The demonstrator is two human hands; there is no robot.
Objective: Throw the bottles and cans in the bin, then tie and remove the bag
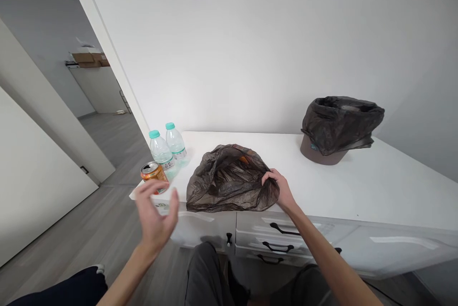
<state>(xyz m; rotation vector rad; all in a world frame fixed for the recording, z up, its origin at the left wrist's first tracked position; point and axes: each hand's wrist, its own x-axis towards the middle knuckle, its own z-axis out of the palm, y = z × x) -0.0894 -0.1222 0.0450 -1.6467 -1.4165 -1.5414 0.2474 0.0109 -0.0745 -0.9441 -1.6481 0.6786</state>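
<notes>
A thin black plastic bag (229,187) lies on the white cabinet top with its mouth gaping toward me. At its right edge, my right hand (279,188) pinches the rim. Something orange shows faintly inside the bag near the back. My left hand (156,213) is in the air, thumb and fingers apart and nothing between them. Just behind its fingertips stands an orange drink can (153,171), partly covered by the hand; whether they touch I cannot tell. Beyond the can are two clear plastic bottles with teal caps, the nearer bottle (161,150) and the farther bottle (176,140).
On the right of the white cabinet top (386,187) stands a brown bin (322,157) lined with a black bag (339,127). Drawers with black handles (282,229) face me below. A doorway opens at left, and a person's dark-clothed leg (71,289) shows at lower left.
</notes>
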